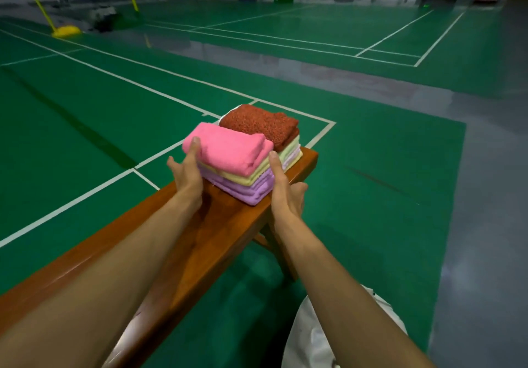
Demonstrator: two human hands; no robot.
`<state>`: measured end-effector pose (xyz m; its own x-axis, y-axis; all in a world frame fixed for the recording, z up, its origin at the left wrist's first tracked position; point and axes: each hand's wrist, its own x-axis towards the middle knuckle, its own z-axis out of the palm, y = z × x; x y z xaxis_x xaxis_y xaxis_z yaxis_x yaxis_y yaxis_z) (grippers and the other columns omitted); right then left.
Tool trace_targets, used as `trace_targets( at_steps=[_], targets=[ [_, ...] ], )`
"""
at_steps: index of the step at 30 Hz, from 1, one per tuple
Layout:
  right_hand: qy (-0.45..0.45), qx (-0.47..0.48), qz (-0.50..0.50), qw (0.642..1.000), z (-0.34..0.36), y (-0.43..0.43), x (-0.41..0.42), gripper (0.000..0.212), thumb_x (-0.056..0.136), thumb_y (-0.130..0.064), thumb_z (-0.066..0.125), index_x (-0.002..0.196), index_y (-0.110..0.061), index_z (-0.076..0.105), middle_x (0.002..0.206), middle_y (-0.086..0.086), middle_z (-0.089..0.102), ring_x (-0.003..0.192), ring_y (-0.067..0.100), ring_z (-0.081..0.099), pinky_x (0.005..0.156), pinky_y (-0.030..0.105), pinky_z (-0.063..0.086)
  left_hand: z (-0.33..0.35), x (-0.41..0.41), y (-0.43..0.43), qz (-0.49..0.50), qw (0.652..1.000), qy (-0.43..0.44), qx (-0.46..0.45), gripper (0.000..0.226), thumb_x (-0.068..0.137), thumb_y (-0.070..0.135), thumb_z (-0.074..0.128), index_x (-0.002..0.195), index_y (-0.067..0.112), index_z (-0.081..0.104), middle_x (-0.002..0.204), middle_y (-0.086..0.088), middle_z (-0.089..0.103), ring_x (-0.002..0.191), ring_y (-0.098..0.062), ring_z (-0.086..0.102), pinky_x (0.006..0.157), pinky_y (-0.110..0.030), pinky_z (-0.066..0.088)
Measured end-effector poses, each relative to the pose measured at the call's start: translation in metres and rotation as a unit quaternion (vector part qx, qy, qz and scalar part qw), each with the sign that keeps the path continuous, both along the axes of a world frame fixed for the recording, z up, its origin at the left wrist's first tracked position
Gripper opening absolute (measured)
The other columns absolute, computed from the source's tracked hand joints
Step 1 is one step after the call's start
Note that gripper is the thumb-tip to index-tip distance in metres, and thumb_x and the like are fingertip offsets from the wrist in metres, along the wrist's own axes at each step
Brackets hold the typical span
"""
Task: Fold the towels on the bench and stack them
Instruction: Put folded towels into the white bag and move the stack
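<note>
Two stacks of folded towels sit at the far end of the wooden bench (217,233). The near stack has a pink towel (231,147) on top, a pale yellow towel (243,177) under it and a purple towel (243,190) at the bottom. The far stack is topped by a rust-red towel (263,124) over pale towels (291,150). My left hand (187,171) grips the near stack's left side, thumb on the pink towel. On the stack's right side my right hand (284,187) holds it, thumb up against the edge.
The bench stands on a green badminton court with white lines. Grey floor (485,196) runs to the right. Yellow net-post bases (67,30) and equipment stand far back. White clothing on my leg (314,336) shows at the bottom, beside the bench.
</note>
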<state>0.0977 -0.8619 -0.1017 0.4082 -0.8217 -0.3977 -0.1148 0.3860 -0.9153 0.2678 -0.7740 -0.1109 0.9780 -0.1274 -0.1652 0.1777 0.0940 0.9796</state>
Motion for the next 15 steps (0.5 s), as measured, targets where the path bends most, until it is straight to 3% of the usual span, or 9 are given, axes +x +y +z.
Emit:
trace_targets(
  at_steps=[2,4,8,12,15],
  targets=[
    [0.017,-0.034,-0.002,0.999,-0.003,-0.005,0.009,0.102,0.065,-0.087,0.068,0.129,-0.011,0.046,0.118,0.007,0.058,0.104,0.029,0.058,0.094,0.041,0.048,-0.013,0.027,-0.008,-0.02,1.0,0.002,-0.019,0.131,0.048,0.09,0.076,0.151,0.016,0.044,0.145,-0.011,0.058,0.129,-0.028,0.058,0.113,-0.053,0.044],
    [0.031,-0.054,-0.001,0.998,-0.005,-0.007,0.015,0.118,0.051,-0.097,0.06,0.132,-0.012,0.052,0.129,0.01,0.058,0.114,0.031,0.058,0.101,0.047,0.048,-0.028,0.046,-0.012,-0.046,0.998,0.001,-0.038,0.12,0.04,0.087,0.082,0.136,0.019,0.058,0.127,-0.007,0.07,0.115,-0.025,0.067,0.105,-0.052,0.051],
    [0.057,-0.064,0.071,0.994,0.002,-0.008,0.02,0.101,0.071,-0.093,0.053,0.139,-0.019,0.058,0.149,0.011,0.037,0.14,0.031,0.033,0.112,0.05,0.032,-0.019,0.03,-0.013,-0.068,0.997,-0.02,-0.031,0.09,0.058,0.073,0.083,0.13,0.023,0.062,0.121,-0.004,0.073,0.112,-0.024,0.069,0.102,-0.049,0.054],
    [0.067,-0.038,0.111,0.991,0.014,-0.015,0.022,0.112,0.071,-0.092,0.055,0.15,-0.013,0.047,0.163,0.012,0.023,0.149,0.033,0.023,0.119,0.049,0.024,-0.013,0.015,-0.011,-0.062,0.996,-0.058,-0.026,0.063,0.068,0.062,0.082,0.117,0.025,0.071,0.112,0.003,0.077,0.108,-0.019,0.071,0.1,-0.043,0.055],
    [0.039,-0.031,0.112,0.993,0.015,-0.016,0.021,0.117,0.066,-0.09,0.064,0.153,-0.014,0.043,0.166,0.014,0.02,0.15,0.036,0.021,0.123,0.052,0.021,-0.011,0.0,-0.006,-0.038,0.996,-0.082,0.012,0.035,0.083,0.05,0.077,0.108,0.027,0.066,0.103,0.01,0.07,0.107,-0.017,0.067,0.091,-0.032,0.054]
  ],
)
